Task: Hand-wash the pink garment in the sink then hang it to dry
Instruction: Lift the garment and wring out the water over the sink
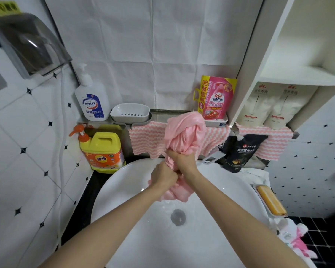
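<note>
The pink garment is bunched into a thick rope held upright above the white sink. My right hand grips it around the middle, and my left hand grips it just below, fist against fist. One loose end bulges above my hands in front of the wall shelf. The other end hangs below them over the basin, above the metal drain. Water glistens on the basin floor near the drain.
A yellow detergent jug stands left of the sink, a white pump bottle and grey soap dish on the shelf. A pink refill pouch and black pouch are right. An orange soap bar lies on the rim.
</note>
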Tool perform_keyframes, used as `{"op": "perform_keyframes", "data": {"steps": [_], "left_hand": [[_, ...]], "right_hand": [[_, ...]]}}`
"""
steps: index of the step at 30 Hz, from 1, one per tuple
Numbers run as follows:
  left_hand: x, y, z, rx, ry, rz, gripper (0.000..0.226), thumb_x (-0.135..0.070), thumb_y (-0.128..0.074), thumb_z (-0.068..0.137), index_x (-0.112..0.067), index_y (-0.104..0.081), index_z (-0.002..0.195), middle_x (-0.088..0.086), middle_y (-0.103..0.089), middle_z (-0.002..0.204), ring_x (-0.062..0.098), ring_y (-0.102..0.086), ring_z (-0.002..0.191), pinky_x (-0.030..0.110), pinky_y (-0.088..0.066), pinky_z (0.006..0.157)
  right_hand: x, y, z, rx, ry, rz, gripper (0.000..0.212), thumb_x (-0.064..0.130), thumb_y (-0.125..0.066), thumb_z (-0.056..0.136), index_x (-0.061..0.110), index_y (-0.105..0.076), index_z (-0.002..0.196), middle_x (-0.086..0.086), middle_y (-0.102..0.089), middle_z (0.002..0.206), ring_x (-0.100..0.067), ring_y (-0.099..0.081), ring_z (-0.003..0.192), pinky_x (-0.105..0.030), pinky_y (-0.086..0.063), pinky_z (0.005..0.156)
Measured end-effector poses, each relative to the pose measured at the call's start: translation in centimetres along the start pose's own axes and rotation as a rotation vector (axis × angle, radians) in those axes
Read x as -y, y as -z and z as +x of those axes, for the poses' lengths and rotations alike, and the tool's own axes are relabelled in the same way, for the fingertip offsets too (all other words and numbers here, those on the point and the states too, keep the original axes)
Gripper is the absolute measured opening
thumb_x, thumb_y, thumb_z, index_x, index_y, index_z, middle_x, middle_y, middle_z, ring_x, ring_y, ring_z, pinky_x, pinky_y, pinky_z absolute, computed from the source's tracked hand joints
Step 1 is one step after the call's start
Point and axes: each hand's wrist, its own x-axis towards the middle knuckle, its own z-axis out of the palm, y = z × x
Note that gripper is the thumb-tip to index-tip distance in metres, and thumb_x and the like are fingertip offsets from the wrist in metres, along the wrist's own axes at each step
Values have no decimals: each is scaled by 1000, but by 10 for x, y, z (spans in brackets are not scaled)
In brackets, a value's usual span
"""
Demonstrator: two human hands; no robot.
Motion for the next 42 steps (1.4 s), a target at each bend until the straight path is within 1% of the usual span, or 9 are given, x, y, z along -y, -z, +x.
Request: {"op": "perform_keyframes", "data": {"steps": [6,13,15,19,25,31,35,38,42], "left_hand": [[-9,24,-5,119,-136,-742,16,-8,-70,64,-16,-64,76,-8,-65,62,8,-63,65,14,-51,62],[-29,31,-11,163,-157,-847,30,-15,-75,79,-22,-61,53,-4,-57,49,14,-53,52,29,-45,65],[-28,32,-10,175,-197,-822,20,-20,-75,78,-25,-70,59,-10,-69,66,11,-63,70,25,-51,76],[-23,35,-9,210,-194,-873,10,-14,-78,75,-13,-70,70,-1,-72,74,15,-67,78,26,-52,79],[-26,35,-3,113,-185,-921,21,-12,-80,73,-13,-64,88,-11,-68,72,5,-65,71,15,-50,66],[-31,32,-1,40,-220,-850,55,-15,-79,75,-10,-53,123,-1,-60,110,17,-57,105,22,-43,91],[-34,29,0,-40,-236,-799,59,-15,-75,78,-10,-47,130,-1,-57,116,16,-54,110,21,-40,96],[-41,31,-2,-51,-229,-796,42,-12,-72,81,-14,-50,117,-5,-60,102,12,-56,97,10,-42,83],[-50,33,0,-57,-214,-809,50,-11,-71,82,-1,-51,127,14,-61,116,26,-57,110,30,-42,102]], "right_hand": [[34,39,-7,579,-80,-142,53,37,-78,65,11,-59,107,0,-67,91,-17,-62,89,-31,-52,84],[19,26,-45,365,-498,-11,34,18,-44,99,1,-48,129,-17,-53,129,-33,-54,119,-39,-47,93],[33,24,-43,490,-574,148,29,9,-53,90,7,-50,119,-21,-53,123,-43,-51,119,-51,-53,81],[38,32,-39,674,-509,-166,18,9,-58,77,3,-60,94,-10,-70,84,-21,-68,79,-27,-53,56],[31,18,-34,500,-370,-290,30,17,-64,66,9,-66,95,-12,-70,98,-26,-67,96,-40,-54,82],[26,5,-38,373,-341,-415,27,16,-46,100,16,-51,126,-7,-53,134,-28,-51,122,-38,-46,96],[28,-1,-42,255,-351,-358,26,26,-49,94,9,-58,112,-10,-65,97,-23,-59,81,-30,-43,68],[26,0,-40,206,-320,-280,25,31,-48,95,15,-57,112,-6,-64,102,-16,-57,84,-31,-49,75],[31,2,-41,222,-274,-94,20,26,-36,102,24,-51,89,1,-59,95,-4,-49,78,-27,-45,77]]}}
